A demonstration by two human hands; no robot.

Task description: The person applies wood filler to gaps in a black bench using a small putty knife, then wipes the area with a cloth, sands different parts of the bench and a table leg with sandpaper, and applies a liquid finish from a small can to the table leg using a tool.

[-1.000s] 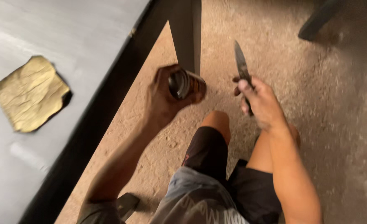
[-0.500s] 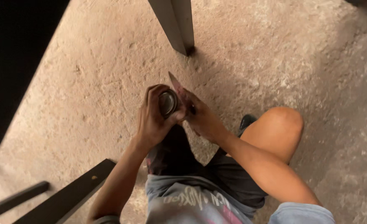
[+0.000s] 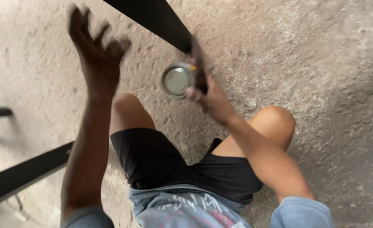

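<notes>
Seen from above: a seated person in black shorts (image 3: 174, 164) and a grey-blue printed shirt (image 3: 186, 209), knees apart over a rough concrete floor (image 3: 321, 63). The right hand (image 3: 209, 95), just past frame centre toward 12 o'clock, is closed around a small round metal can (image 3: 177, 79), its shiny silver end facing the camera; a sliver of yellow label shows at the can's 2 o'clock edge. A dark blade-like shape, prob. a knife (image 3: 197, 59), rises from the same fist toward 12 o'clock, blurred, so can't tell exactly how it is held. The can sits just left of the fingers, w/ a black metal table leg (image 3: 152, 19) slanting in from 12 o'clock directly behind it.

The left hand (image 3: 94, 50), up at 10 o'clock, is empty, fingers spread wide and motion-blurred, forearm stretching straight up from the 7 o'clock corner, well apart from the can. Black bars (image 3: 22, 175) cross the floor at 8 o'clock.
</notes>
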